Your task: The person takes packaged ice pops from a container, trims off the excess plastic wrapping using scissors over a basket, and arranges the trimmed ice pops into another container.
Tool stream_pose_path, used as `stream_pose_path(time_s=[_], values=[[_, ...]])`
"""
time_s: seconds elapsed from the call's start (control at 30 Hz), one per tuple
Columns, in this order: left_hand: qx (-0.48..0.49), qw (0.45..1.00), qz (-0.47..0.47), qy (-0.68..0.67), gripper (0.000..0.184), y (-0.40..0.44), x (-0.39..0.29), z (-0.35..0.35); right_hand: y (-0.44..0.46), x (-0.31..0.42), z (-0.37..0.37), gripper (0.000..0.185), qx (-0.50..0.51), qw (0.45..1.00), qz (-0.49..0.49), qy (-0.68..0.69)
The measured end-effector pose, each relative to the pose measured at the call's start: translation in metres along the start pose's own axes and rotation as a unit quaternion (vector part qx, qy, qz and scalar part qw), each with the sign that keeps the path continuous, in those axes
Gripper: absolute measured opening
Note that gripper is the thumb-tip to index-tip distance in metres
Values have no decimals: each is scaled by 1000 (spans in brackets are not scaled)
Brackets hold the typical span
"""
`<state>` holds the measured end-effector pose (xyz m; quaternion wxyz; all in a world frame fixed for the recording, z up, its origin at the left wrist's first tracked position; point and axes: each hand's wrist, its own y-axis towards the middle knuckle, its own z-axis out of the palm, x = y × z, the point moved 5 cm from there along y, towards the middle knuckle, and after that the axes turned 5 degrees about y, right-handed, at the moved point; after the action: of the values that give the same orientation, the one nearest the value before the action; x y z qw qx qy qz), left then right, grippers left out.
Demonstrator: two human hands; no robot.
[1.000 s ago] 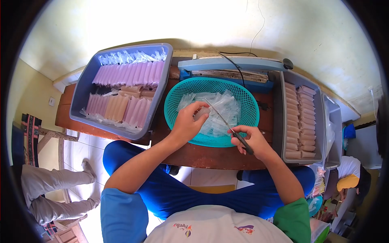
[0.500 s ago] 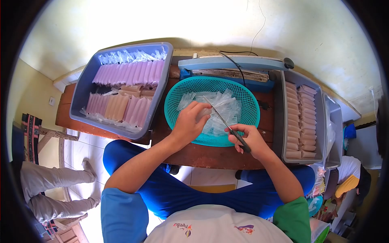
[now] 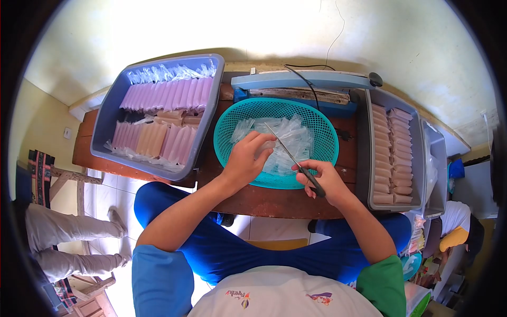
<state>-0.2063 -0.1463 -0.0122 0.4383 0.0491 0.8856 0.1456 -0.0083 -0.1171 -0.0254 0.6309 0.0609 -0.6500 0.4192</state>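
Note:
Above the turquoise basket (image 3: 224, 153), my right hand (image 3: 328, 180) grips black-handled scissors (image 3: 285, 149). Their long thin blades point up and left, nearly together, passing close to my left fingertips. My left hand (image 3: 247, 161) is over the basket's left half, fingers curved and thumb apart from them. I see nothing clearly held between them, though clear plastic lies just behind. Inside the basket is a loose heap of clear plastic pieces (image 3: 296, 137), partly hidden by my hands.
A grey tub (image 3: 211, 119) of pink and tan filled packets stands left. To the right, another grey tub (image 3: 364, 153) holds stacked packets. Behind the basket sits a blue bar sealer (image 3: 301, 81) with a black cable. People are at both sides of the room.
The whitish plastic seen between my left thumb and fingers no longer shows clearly. My hands and the scissors have barely moved.

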Motion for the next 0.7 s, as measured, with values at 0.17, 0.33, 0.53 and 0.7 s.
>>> stream_pose_path(time_s=[0.17,0.33,0.53,0.7], values=[[7,1000,-3,-1,23,-1,2,-1,-1,2,4,41,-7,1000,-2,2],[15,1000,-5,0,24,0,2,-3,-1,3,6,40,-3,1000,-5,5],[7,1000,-23,-12,25,0,1,-5,-1,5,7,39,-6,1000,-19,7],[7,1000,-6,-6,24,0,2,-5,-3,4,9,39,-11,1000,-19,11]])
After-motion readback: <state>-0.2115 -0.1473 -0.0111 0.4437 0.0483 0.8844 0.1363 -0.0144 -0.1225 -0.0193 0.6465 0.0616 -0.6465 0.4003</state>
